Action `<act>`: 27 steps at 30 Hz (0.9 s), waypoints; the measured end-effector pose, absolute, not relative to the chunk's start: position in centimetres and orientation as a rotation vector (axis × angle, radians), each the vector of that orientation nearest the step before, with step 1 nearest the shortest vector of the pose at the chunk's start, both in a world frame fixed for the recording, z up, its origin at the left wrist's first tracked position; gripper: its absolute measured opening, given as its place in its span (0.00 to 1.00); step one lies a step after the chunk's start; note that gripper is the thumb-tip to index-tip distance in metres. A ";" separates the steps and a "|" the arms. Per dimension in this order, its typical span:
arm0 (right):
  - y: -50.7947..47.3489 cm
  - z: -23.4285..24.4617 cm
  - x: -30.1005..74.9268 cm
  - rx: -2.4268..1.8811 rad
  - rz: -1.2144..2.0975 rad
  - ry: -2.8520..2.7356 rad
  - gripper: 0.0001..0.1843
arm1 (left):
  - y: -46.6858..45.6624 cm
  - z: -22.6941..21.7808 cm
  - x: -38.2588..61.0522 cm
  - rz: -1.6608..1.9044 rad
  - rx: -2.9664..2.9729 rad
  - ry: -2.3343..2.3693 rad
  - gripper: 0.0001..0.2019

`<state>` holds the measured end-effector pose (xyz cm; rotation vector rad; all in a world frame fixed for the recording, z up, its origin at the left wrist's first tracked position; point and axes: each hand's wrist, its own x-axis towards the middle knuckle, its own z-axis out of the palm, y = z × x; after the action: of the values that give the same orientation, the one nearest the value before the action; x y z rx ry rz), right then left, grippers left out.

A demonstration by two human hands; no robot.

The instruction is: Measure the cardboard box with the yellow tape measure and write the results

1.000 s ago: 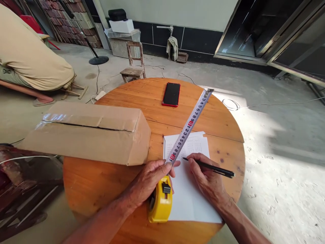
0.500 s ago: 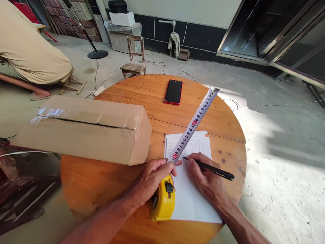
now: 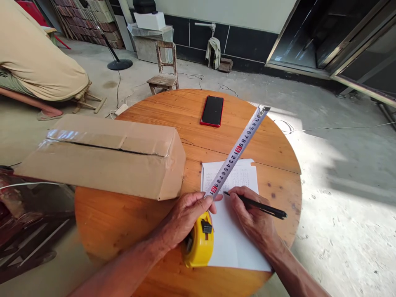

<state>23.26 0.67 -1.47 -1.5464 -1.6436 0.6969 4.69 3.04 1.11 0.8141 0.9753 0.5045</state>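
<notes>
My left hand (image 3: 182, 216) is closed around a yellow tape measure (image 3: 199, 243) at the near edge of the round wooden table (image 3: 123, 222). Its thumb pinches the extended blade (image 3: 238, 150), which runs up and to the right over the paper. In my right hand (image 3: 252, 216) a black pen (image 3: 262, 206) is gripped, its tip touching a white sheet of paper (image 3: 232, 235) with faint printed rows. A long taped cardboard box (image 3: 105, 154) lies on the table's left side, overhanging the edge.
A red-cased phone (image 3: 212, 110) lies face up at the table's far side. Beyond stand a small wooden chair (image 3: 163, 68) and a black lamp base (image 3: 119, 64). Another person in beige (image 3: 37, 62) sits at far left. Cables cross the concrete floor.
The view has shifted slightly; the tape blade's tip has swung a little to the right. Both hands keep their hold in the same place.
</notes>
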 end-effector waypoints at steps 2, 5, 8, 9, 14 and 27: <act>0.6 -1.5 23.3 -1.534 0.703 -1.626 0.06 | 3.0 1.1 4.6 0.509 0.824 0.971 0.14; 0.5 -1.7 23.4 -1.520 0.702 -1.573 0.05 | 3.0 0.9 4.5 0.506 0.829 0.963 0.14; 0.5 -1.9 23.4 -1.522 0.708 -1.544 0.05 | 3.0 0.9 4.5 0.513 0.839 0.966 0.14; 0.5 -1.9 23.4 -1.524 0.710 -1.541 0.05 | 3.0 0.9 4.5 0.515 0.843 0.969 0.14; 0.6 -1.9 23.3 -1.531 0.713 -1.552 0.05 | 3.1 1.2 4.6 0.507 0.838 0.977 0.14; 0.5 -1.6 23.2 -1.548 0.706 -1.576 0.05 | 3.1 1.4 4.6 0.505 0.866 0.981 0.14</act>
<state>23.23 0.52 -1.62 -1.5484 -1.5756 0.7056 4.61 3.07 1.39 0.8659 0.9810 0.5051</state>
